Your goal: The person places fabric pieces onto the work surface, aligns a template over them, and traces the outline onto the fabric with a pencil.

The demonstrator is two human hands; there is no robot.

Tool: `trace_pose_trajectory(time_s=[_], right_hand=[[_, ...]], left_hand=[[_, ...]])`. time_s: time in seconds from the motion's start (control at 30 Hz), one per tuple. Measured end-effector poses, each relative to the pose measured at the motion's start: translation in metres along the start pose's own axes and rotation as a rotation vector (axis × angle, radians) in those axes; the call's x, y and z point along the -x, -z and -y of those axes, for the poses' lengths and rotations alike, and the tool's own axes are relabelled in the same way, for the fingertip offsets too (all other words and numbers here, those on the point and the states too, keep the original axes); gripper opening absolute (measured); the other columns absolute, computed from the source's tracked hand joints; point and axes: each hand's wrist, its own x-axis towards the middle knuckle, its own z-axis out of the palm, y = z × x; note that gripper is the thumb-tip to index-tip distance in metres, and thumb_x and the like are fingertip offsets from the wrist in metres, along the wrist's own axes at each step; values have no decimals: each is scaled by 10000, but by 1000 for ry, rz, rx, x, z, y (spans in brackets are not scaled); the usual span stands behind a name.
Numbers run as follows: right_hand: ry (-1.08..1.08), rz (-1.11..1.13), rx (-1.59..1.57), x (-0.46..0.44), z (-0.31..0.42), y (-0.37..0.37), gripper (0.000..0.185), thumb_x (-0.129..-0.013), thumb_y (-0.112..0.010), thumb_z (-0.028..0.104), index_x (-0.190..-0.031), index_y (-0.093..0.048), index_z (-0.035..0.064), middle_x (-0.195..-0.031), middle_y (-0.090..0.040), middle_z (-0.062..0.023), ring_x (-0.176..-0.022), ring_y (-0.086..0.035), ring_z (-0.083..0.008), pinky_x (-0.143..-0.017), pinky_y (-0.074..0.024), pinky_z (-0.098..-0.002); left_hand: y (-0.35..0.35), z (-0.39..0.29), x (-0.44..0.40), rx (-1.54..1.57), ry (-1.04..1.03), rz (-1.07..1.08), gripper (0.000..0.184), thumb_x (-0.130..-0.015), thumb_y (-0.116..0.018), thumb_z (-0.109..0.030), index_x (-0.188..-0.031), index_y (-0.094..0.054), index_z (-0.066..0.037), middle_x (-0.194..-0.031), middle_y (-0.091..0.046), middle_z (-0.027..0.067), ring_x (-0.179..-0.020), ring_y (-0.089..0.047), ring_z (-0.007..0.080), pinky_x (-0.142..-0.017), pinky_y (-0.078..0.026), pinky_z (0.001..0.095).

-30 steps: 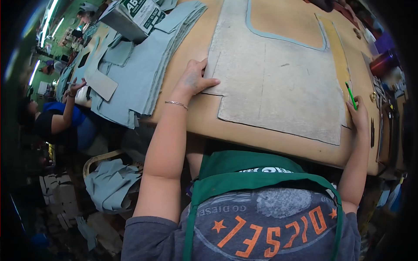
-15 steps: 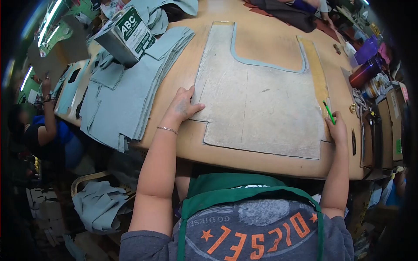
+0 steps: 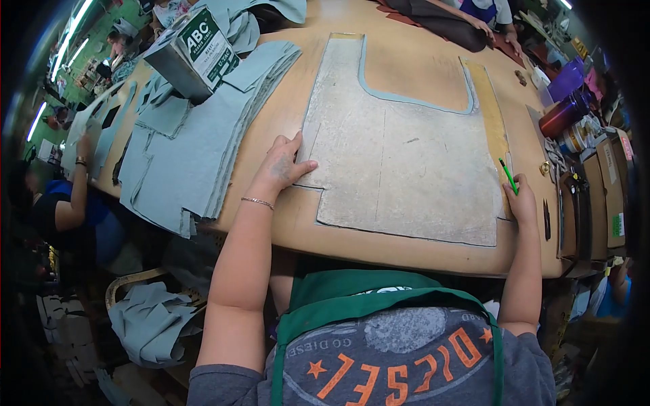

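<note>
A pale, worn pattern board with a U-shaped cutout at its far side lies flat on the wooden table. Blue-grey material shows along the cutout's rim, and a yellow strip runs down the board's right side. My left hand rests at the board's left edge, thumb and forefinger spread apart, thumb on its surface; the other fingers are partly hidden. At the lower right edge, my right hand is closed around a green pencil, which points up and away from me.
Left of the board is a stack of blue-grey sheets, with an ABC tin can on it. A red tumbler, cardboard boxes and a dark thin tool are on the right. Other people work at the left and far side.
My hands and the board stay almost still, with a slight shift of the view. At the left, a co-worker's large brown sheet has been lowered; at the far side, another person's hands have come into view.
</note>
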Motion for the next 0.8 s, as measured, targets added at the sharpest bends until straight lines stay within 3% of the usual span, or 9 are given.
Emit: trace_pose_trajectory(time_s=[0.23, 0.33, 0.8], right_hand=[[8, -3, 10, 0, -1, -1, 301, -763, -600, 232, -902, -461, 3, -816, -558, -235, -793, -533, -393, -675, -414, -418], [6, -33, 22, 1, -2, -3, 315, -754, -611, 236, -912, -469, 3, -839, -558, -240, -817, -532, -394, -693, -420, -417], [12, -175, 143, 18, 13, -11, 237, -751, -582, 205, -868, -482, 25, -855, -504, -200, -768, -525, -381, -670, -435, -447]], left_hand=[[1, -1, -1, -67, -6, 14, 714, -674, -672, -303, -1232, -372, 24, -892, -464, 175, -819, -490, 273, -751, -414, 310], [5, -6, -2, -99, 5, 40, 690, -661, -684, -294, -1192, -406, 48, -979, -478, 224, -920, -501, 336, -828, -402, 321], [2, -2, -6, -39, -43, 36, 700, -668, -688, -214, -1224, -359, 58, -897, -453, 191, -779, -518, 281, -735, -444, 313]])
